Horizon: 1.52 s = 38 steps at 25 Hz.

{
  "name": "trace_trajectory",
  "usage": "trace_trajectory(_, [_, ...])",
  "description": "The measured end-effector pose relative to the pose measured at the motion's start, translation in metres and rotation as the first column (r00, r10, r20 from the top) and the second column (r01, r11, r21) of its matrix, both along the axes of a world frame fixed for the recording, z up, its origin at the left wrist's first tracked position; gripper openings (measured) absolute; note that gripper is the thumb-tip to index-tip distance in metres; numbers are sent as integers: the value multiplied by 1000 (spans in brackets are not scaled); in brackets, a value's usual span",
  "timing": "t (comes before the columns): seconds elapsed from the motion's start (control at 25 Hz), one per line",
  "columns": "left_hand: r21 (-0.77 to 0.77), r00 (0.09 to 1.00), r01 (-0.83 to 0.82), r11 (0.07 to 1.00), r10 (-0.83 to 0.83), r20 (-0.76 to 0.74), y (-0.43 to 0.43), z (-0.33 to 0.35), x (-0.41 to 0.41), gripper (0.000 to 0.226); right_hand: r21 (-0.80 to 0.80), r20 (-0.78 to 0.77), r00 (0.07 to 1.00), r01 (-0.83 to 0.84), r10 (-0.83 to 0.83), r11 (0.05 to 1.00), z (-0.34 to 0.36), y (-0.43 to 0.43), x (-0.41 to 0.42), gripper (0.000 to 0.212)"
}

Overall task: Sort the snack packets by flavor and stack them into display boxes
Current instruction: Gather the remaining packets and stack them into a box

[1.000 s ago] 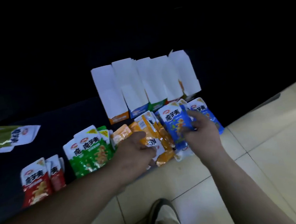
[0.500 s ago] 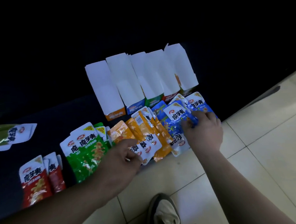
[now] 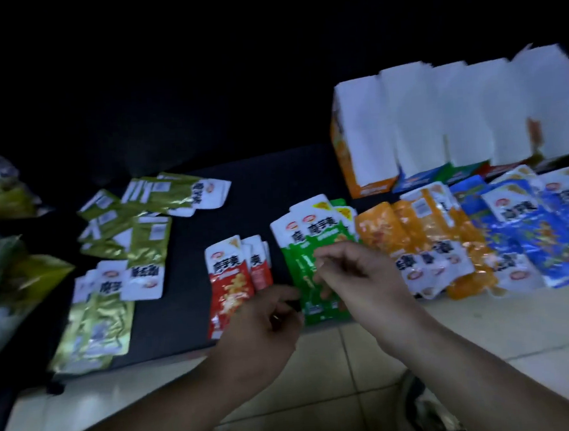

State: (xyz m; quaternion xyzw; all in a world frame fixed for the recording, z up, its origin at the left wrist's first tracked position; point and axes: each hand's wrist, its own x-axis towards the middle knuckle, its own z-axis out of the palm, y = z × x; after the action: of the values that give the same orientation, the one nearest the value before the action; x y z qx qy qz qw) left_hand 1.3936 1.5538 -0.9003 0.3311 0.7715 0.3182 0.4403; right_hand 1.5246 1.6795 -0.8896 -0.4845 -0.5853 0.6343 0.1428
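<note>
Snack packets lie sorted by colour on a dark mat at the edge of a tiled floor: olive-gold packets [image 3: 125, 226] at the left, then red packets [image 3: 228, 279], green packets [image 3: 307, 244], orange packets [image 3: 422, 236] and blue packets [image 3: 530, 231], each with a white top bearing dark characters. Behind the orange and blue piles stands a row of display boxes [image 3: 451, 123] with tall white flaps. The left hand [image 3: 261, 331] and right hand [image 3: 358, 284] hover over the green pile, fingers loosely curled, holding nothing that can be made out.

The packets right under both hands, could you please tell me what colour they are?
Green packets with white tops, seen in the head view, the only one.
</note>
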Motion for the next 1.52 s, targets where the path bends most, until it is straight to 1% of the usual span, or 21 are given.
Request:
trace_trajectory(0.08, [42, 1000, -12, 999, 12, -8, -13, -9, -16, 27, -30, 31, 998, -53, 54, 998, 3, -13, -21, 15])
trace_trajectory(0.16, [99, 995, -93, 991, 97, -38, -24, -16, -28, 27, -20, 54, 993, -101, 102, 995, 1, -23, -38, 15])
trace_trajectory(0.28, [179, 959, -276, 944, 283, -16, -44, -29, -52, 27, 79, 100, 982, -171, 163, 982, -4, -36, -68, 18])
trace_trajectory(0.32, [217, 943, -308, 926, 328, -59, -52, -33, -63, 25, 120, 120, 975, -202, 188, 972, -6, -39, -78, 18])
trace_trajectory(0.4, [257, 867, -290, 922, 366, -338, -72, -42, -94, 27, 180, 137, 953, -293, 271, 939, -8, -47, -100, 19])
trace_trajectory(0.44, [214, 778, -265, 940, 339, -528, -85, -48, -112, 33, 202, 142, 929, -364, 341, 909, -8, -53, -113, 19])
trace_trajectory(0.48, [122, 683, -277, 953, 285, -673, -100, -52, -131, 43, 248, 168, 887, -461, 430, 852, -11, -60, -130, 20])
trace_trajectory(0.52, [-1, 628, -325, 946, 215, -748, -113, -56, -146, 54, 310, 227, 816, -578, 532, 755, -16, -65, -146, 25])
trace_trajectory(0.56, [-137, 627, -375, 917, 142, -766, -123, -59, -157, 66, 346, 313, 711, -703, 630, 622, -22, -69, -163, 34])
trace_trajectory(0.6, [-250, 668, -409, 877, 101, -737, -132, -62, -163, 74, 345, 405, 589, -806, 699, 480, -26, -72, -182, 43])
trace_trajectory(0.64, [-283, 697, -418, 863, 105, -709, -137, -67, -164, 78, 327, 487, 481, -875, 730, 358, -32, -72, -200, 53])
trace_trajectory(0.68, [-248, 701, -407, 879, 127, -701, -140, -70, -161, 76, 308, 554, 397, -914, 732, 263, -37, -72, -217, 62])
trace_trajectory(0.76, [-137, 672, -371, 919, 164, -722, -141, -73, -154, 63, 246, 638, 296, -953, 711, 175, -42, -70, -241, 75])
trace_trajectory(0.84, [-45, 630, -404, 914, 243, -738, -144, -76, -160, 52, 196, 642, 263, -964, 720, 178, -48, -67, -248, 76])
trace_trajectory(0.88, [-23, 612, -457, 889, 296, -734, -147, -77, -167, 54, 199, 636, 272, -962, 722, 187, -51, -66, -245, 74])
trace_trajectory(0.96, [-29, 586, -538, 843, 349, -731, -153, -81, -176, 70, 245, 610, 329, -943, 721, 224, -56, -64, -232, 69])
trace_trajectory(1.08, [-50, 596, -566, 823, 366, -715, -150, -81, -175, 73, 257, 528, 407, -913, 745, 316, -59, -75, -209, 63])
trace_trajectory(1.2, [13, 685, -613, 790, 539, -490, -141, -77, -181, 73, 217, 530, 371, -929, 763, 300, -63, -88, -199, 66])
trace_trajectory(1.28, [74, 726, -614, 786, 599, -338, -134, -71, -179, 68, 157, 499, 395, -916, 771, 368, -60, -89, -199, 65])
trace_trajectory(1.4, [135, 733, -610, 781, 620, -280, -130, -67, -168, 53, 124, 423, 467, -878, 776, 462, -55, -87, -199, 59])
trace_trajectory(1.52, [168, 703, -656, 735, 677, -218, -136, -74, -167, 43, 94, 363, 506, -855, 783, 509, -56, -84, -192, 71])
